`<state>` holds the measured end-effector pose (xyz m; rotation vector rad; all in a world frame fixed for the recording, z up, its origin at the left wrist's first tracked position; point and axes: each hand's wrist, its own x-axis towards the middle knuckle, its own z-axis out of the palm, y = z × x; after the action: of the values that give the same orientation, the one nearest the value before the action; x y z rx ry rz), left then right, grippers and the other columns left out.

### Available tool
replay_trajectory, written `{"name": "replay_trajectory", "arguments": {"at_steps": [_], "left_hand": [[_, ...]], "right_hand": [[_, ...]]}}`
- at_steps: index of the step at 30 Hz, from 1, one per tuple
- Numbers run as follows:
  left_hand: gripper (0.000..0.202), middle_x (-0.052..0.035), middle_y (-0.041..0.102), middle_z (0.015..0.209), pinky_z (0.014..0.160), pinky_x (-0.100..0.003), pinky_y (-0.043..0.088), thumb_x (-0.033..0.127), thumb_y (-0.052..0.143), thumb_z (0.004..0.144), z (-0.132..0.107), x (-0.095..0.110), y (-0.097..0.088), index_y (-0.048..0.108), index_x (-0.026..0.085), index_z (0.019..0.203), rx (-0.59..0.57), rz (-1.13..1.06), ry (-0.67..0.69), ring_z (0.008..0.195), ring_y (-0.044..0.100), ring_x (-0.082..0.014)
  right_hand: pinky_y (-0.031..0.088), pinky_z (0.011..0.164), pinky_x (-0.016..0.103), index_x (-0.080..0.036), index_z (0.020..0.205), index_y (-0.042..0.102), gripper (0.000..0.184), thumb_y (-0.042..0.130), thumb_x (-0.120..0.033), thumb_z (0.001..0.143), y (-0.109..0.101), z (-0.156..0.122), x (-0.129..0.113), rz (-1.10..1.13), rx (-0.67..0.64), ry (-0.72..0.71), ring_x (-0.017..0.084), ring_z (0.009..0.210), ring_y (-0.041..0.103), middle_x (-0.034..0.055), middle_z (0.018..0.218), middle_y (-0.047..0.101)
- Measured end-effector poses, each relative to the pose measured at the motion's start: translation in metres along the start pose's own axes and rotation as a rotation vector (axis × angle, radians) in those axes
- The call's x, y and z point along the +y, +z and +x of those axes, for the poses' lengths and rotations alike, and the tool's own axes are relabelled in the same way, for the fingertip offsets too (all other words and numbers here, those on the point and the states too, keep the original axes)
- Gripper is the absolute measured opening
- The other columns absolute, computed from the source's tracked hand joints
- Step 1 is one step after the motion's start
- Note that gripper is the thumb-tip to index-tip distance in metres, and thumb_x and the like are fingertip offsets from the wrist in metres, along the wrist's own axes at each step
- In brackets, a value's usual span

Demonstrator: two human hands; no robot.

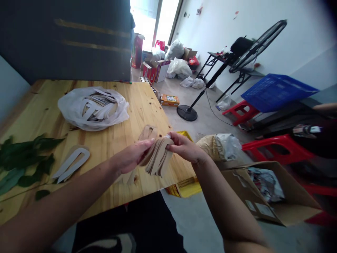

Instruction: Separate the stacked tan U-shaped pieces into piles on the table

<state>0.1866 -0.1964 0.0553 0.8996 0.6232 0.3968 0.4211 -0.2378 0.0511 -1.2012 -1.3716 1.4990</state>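
Note:
Both my hands hold a thick stack of thin tan cardboard cut-outs (158, 159) above the right part of the wooden table (105, 140). My left hand (131, 156) grips the stack's left side with curled fingers. At the stack's top right end, my right hand (184, 147) pinches it. One U-shaped cut-out (148, 133) lies on the table just behind the stack. Another pale U-shaped piece (72, 163) lies at the left, near green leaves (23, 160).
A white plastic bag (92, 107) full of more cut-outs sits at the table's back. To the right on the floor are an open cardboard box (273, 193), red stools (276, 147), a yellow crate (185, 184), a standing fan (252, 45) and a blue crate (276, 91).

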Motion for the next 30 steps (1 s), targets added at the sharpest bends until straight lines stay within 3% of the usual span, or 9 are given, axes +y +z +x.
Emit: {"name": "replay_trajectory", "arguments": {"at_steps": [3,6,12,18,25,30], "left_hand": [[0.031,-0.0077,0.076,0.094,0.073,-0.027,0.052,0.04,0.082,0.079,-0.031,-0.015,0.006,0.076,0.019,0.101,0.056,-0.181,-0.086,0.081,0.068,-0.0188],[0.029,-0.0092,0.077,0.099,0.08,-0.028,0.055,0.028,0.084,0.078,-0.054,-0.031,0.005,0.076,0.019,0.104,0.14,-0.306,-0.106,0.087,0.071,-0.0198],[0.026,-0.0106,0.078,0.092,0.072,-0.029,0.056,0.022,0.081,0.082,-0.079,-0.052,-0.003,0.075,0.016,0.106,0.166,-0.495,-0.081,0.081,0.074,-0.0208],[0.028,-0.0137,0.079,0.093,0.077,-0.034,0.059,0.028,0.075,0.088,-0.086,-0.06,-0.011,0.075,0.012,0.111,0.168,-0.535,-0.073,0.087,0.076,-0.0258],[0.024,-0.0145,0.079,0.092,0.079,-0.034,0.06,0.022,0.068,0.091,-0.092,-0.059,-0.015,0.075,0.01,0.111,0.222,-0.574,-0.05,0.089,0.076,-0.0268],[0.028,-0.0155,0.079,0.098,0.084,-0.037,0.061,0.022,0.071,0.089,-0.095,-0.061,-0.023,0.074,0.011,0.115,0.273,-0.586,-0.019,0.093,0.076,-0.0276]], "right_hand": [[0.043,0.068,0.026,-0.022,0.088,0.053,0.033,0.079,-0.04,0.079,0.025,-0.007,-0.003,-0.032,0.002,0.037,0.014,0.075,0.053,-0.0038,0.081,0.055],[0.043,0.066,0.027,-0.023,0.086,0.051,0.032,0.078,-0.039,0.08,0.05,-0.012,-0.003,-0.057,-0.011,0.077,0.014,0.072,0.053,-0.0041,0.079,0.054],[0.05,0.073,0.031,-0.024,0.092,0.056,0.035,0.082,-0.04,0.076,0.084,-0.009,0.004,-0.001,0.001,0.09,0.016,0.08,0.061,-0.0011,0.088,0.061],[0.052,0.078,0.032,-0.024,0.092,0.056,0.039,0.084,-0.042,0.072,0.098,-0.003,0.005,-0.02,0.005,0.142,0.017,0.084,0.063,-0.0009,0.09,0.062],[0.051,0.071,0.03,-0.023,0.091,0.055,0.034,0.082,-0.037,0.075,0.107,0.005,-0.004,-0.155,0.004,0.163,0.016,0.079,0.062,-0.002,0.083,0.062],[0.053,0.08,0.032,-0.023,0.095,0.057,0.04,0.084,-0.043,0.074,0.112,0.011,-0.009,-0.023,-0.025,0.156,0.017,0.087,0.065,0.0,0.09,0.066]]}}
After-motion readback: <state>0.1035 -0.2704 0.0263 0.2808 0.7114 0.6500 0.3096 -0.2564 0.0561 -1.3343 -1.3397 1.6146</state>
